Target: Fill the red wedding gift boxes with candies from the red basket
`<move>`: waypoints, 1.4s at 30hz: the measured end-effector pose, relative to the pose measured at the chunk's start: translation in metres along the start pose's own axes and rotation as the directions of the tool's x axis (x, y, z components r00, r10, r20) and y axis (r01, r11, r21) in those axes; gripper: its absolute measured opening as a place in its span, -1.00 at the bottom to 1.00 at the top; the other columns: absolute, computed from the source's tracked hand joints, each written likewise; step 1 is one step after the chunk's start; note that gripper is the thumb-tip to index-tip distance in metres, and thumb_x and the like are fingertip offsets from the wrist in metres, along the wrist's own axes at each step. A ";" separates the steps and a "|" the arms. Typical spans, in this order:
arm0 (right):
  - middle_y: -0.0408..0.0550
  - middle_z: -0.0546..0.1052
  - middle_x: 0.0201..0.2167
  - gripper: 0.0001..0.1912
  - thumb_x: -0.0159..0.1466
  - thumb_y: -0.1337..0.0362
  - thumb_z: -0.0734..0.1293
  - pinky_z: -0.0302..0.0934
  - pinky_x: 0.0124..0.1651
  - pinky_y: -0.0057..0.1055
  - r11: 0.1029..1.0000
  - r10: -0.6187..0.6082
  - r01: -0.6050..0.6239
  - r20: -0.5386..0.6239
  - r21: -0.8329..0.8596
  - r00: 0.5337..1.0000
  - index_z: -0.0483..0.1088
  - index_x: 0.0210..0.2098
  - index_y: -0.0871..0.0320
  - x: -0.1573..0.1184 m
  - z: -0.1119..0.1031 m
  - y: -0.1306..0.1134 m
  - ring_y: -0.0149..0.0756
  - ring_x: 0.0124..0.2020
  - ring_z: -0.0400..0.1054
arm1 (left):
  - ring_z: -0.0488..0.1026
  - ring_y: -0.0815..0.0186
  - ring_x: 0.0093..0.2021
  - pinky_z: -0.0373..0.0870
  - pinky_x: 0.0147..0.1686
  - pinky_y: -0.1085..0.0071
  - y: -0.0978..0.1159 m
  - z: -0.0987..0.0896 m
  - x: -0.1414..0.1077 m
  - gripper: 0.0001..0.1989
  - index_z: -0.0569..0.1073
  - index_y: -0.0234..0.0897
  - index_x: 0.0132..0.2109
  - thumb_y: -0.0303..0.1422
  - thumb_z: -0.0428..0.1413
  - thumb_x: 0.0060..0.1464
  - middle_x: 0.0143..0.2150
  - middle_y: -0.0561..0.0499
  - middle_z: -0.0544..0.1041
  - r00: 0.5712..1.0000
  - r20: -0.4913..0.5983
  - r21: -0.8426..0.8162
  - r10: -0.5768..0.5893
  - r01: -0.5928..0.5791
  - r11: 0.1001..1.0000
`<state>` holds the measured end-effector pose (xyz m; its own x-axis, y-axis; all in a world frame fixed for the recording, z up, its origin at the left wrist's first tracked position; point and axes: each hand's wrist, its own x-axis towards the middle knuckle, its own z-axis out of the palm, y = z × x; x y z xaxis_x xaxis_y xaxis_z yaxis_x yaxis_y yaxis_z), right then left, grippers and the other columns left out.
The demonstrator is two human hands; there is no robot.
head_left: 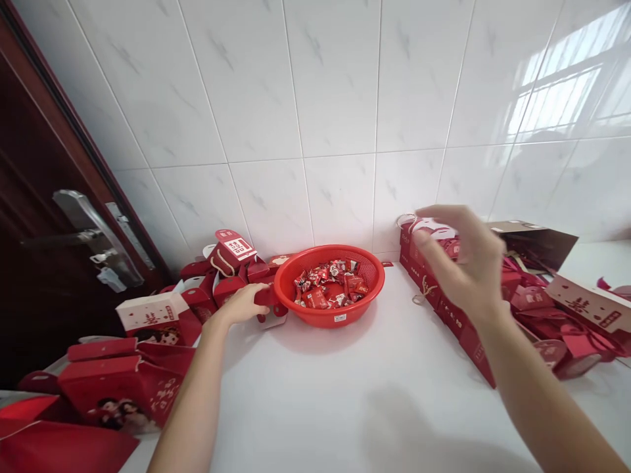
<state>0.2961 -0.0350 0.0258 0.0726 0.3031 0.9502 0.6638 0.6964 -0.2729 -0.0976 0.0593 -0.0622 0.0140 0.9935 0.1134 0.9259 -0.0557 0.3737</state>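
Note:
At the basket's left side, my left hand [244, 305] has its thumb and fingers around the near edge of a small red gift box [275, 316]; part of the box is hidden by the hand. The red plastic basket [310, 316] holds several wrapped candies [340, 284]. My right hand [461, 259], slightly blurred, is raised in front of the row of red gift boxes [446, 315] on the right. Its thumb and fingers are curved and apart, with nothing seen between them.
Along the left, red gift boxes [121, 387] stand in a crowded group, some with open tops. A brown paper bag [547, 243] lies open at the right, near more red boxes. White tiled wall [335, 98] closes off the back; a dark door [44, 164] stands left.

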 end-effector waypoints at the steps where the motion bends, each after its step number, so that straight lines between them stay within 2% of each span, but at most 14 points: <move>1: -0.01 0.58 -0.14 -0.78 0.31 0.21 0.34 0.35 -0.01 -0.22 0.998 0.010 -0.012 0.037 0.059 0.999 0.45 -0.08 0.13 0.000 0.010 -0.005 -0.21 -0.10 0.48 | 0.51 -0.05 0.10 0.44 0.05 0.20 0.001 -0.004 -0.001 -0.48 0.56 -0.22 -0.01 -0.16 0.23 -0.18 0.13 -0.16 0.57 1.000 0.022 -0.033 0.016 -0.015 0.999; 4: -0.06 0.59 -0.14 -0.83 0.32 0.24 0.32 0.33 0.01 -0.27 0.973 0.043 -0.079 0.167 0.215 0.985 0.45 -0.11 0.11 -0.006 0.039 -0.016 -0.25 -0.09 0.47 | 0.57 0.01 -0.09 0.46 -0.10 0.25 0.004 -0.024 -0.011 -0.57 0.60 -0.22 -0.19 -0.02 0.07 -0.04 -0.07 -0.11 0.66 0.998 0.028 -0.137 0.060 -0.055 0.989; 7: -0.08 0.59 -0.17 -0.86 0.32 0.25 0.32 0.31 -0.03 -0.33 0.940 0.049 -0.151 0.317 0.306 0.947 0.45 -0.14 0.12 -0.015 0.064 -0.023 -0.27 -0.11 0.46 | 0.56 0.04 -0.19 0.42 -0.19 0.28 0.010 -0.049 -0.027 -0.54 0.59 -0.23 -0.25 0.02 0.01 -0.01 -0.21 -0.07 0.66 0.992 -0.124 -0.118 -0.003 -0.012 0.993; 10: -0.06 0.58 -0.13 -0.82 0.35 0.24 0.30 0.28 -0.04 -0.34 0.911 -0.013 -0.194 0.496 0.363 0.868 0.46 -0.09 0.11 -0.027 0.081 -0.029 -0.26 -0.09 0.43 | 0.52 0.09 -0.26 0.40 -0.23 0.31 0.025 -0.066 -0.044 -0.54 0.57 -0.24 -0.24 0.04 0.02 0.05 -0.28 -0.03 0.63 0.968 -0.252 -0.120 0.006 -0.037 0.992; 13: -0.06 0.57 -0.09 -0.66 0.40 0.12 0.27 0.24 -0.06 -0.35 0.894 -0.129 -0.207 0.672 0.397 0.729 0.41 0.13 0.04 -0.036 0.087 -0.035 -0.26 -0.09 0.40 | 0.50 0.14 -0.24 0.40 -0.24 0.36 0.051 -0.066 -0.057 -0.55 0.55 -0.24 -0.24 0.05 0.02 0.14 -0.28 -0.01 0.60 0.961 -0.204 -0.221 0.185 -0.230 0.948; 16: -0.13 0.54 -0.31 -0.57 0.46 0.02 0.17 0.18 -0.17 -0.41 0.884 -0.225 -0.220 0.789 0.412 0.572 0.35 0.22 0.02 -0.038 0.084 -0.038 -0.34 -0.29 0.35 | 0.50 0.19 -0.20 0.41 -0.20 0.38 0.081 -0.052 -0.065 -0.62 0.54 -0.23 -0.20 -0.02 0.02 0.23 -0.21 -0.01 0.60 0.913 0.013 -0.379 0.408 -0.373 0.847; 19: -0.19 0.41 -0.53 -0.56 0.47 -0.01 0.13 0.07 -0.31 -0.45 0.910 -0.288 -0.172 0.873 0.378 0.393 0.52 -0.10 0.12 -0.036 0.076 -0.039 -0.42 -0.48 0.22 | 0.48 0.23 -0.15 0.40 -0.16 0.39 0.106 -0.035 -0.068 -0.71 0.48 -0.19 -0.05 -0.12 0.05 0.25 -0.12 0.01 0.57 0.868 0.085 -0.431 0.489 -0.411 0.803; 22: -0.18 0.34 -0.62 -0.51 0.44 0.00 0.19 -0.02 -0.38 -0.45 0.959 -0.226 -0.126 0.954 0.254 0.199 0.43 -0.46 0.19 -0.034 0.068 -0.038 -0.45 -0.54 0.15 | 0.43 0.30 -0.27 0.35 -0.24 0.42 0.119 -0.021 -0.068 -0.76 0.42 -0.16 -0.02 -0.18 -0.01 0.29 -0.21 0.06 0.54 0.844 0.176 -0.413 0.507 -0.404 0.816; 24: -0.18 0.35 -0.63 -0.54 0.41 0.06 0.24 -0.07 -0.41 -0.44 0.987 -0.134 -0.082 0.987 0.141 0.091 0.34 -0.53 0.19 -0.034 0.064 -0.038 -0.46 -0.56 0.14 | 0.38 0.33 -0.33 0.31 -0.28 0.44 0.122 -0.013 -0.066 -0.75 0.44 -0.18 -0.14 -0.18 -0.06 0.31 -0.30 0.08 0.50 0.808 0.244 -0.405 0.537 -0.418 0.813; 27: -0.17 0.40 -0.59 -0.63 0.37 0.14 0.28 -0.10 -0.44 -0.43 1.000 -0.014 -0.008 1.000 0.014 -0.010 0.33 -0.52 0.17 -0.033 0.060 -0.037 -0.44 -0.57 0.16 | 0.36 0.32 -0.34 0.27 -0.30 0.44 0.124 -0.005 -0.063 -0.67 0.45 -0.22 -0.28 -0.16 -0.09 0.31 -0.34 0.07 0.47 0.778 0.285 -0.389 0.560 -0.440 0.809; 29: -0.15 0.42 -0.58 -0.68 0.35 0.16 0.30 -0.09 -0.44 -0.41 0.999 0.033 0.035 0.999 -0.031 -0.035 0.36 -0.50 0.17 -0.033 0.061 -0.036 -0.41 -0.56 0.20 | 0.39 0.30 -0.33 0.27 -0.32 0.43 0.126 -0.002 -0.063 -0.67 0.47 -0.21 -0.23 -0.14 -0.08 0.29 -0.33 0.05 0.50 0.794 0.311 -0.356 0.522 -0.412 0.838; 35: -0.12 0.51 -0.49 -0.86 0.24 0.32 0.35 -0.07 -0.45 -0.41 0.994 0.090 0.058 0.996 -0.090 -0.003 0.37 -0.46 0.16 -0.031 0.061 -0.031 -0.36 -0.48 0.30 | 0.46 0.17 -0.26 0.26 -0.34 0.40 0.130 -0.006 -0.071 -0.65 0.44 -0.10 -0.05 -0.03 0.09 0.11 -0.32 0.07 0.51 0.856 0.398 -0.105 0.331 -0.316 0.943; 37: -0.12 0.51 -0.49 -0.89 0.22 0.36 0.33 -0.07 -0.45 -0.42 0.995 0.098 0.015 0.995 -0.098 0.005 0.37 -0.45 0.17 -0.029 0.058 -0.027 -0.36 -0.46 0.33 | 0.47 0.14 -0.22 0.27 -0.31 0.40 0.128 -0.012 -0.073 -0.57 0.42 -0.09 -0.01 0.00 0.17 0.03 -0.27 0.07 0.52 0.827 0.466 -0.097 0.313 -0.304 0.948; 42: -0.09 0.52 -0.41 -0.92 0.19 0.29 0.39 -0.01 -0.43 -0.43 0.982 0.187 0.012 0.982 -0.187 0.012 0.41 -0.38 0.15 -0.028 0.056 -0.016 -0.28 -0.34 0.38 | 0.49 0.15 -0.09 0.34 -0.25 0.43 0.112 -0.027 -0.070 -0.27 0.30 -0.08 0.17 -0.10 0.31 -0.18 -0.04 0.06 0.53 0.680 0.652 -0.209 0.333 -0.262 0.942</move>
<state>0.2418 -0.0182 -0.0051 -0.6061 0.7729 -0.1877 0.7923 0.5657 -0.2288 -0.0052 -0.0194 -0.0032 0.5646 0.7226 -0.3989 0.7901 -0.3334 0.5144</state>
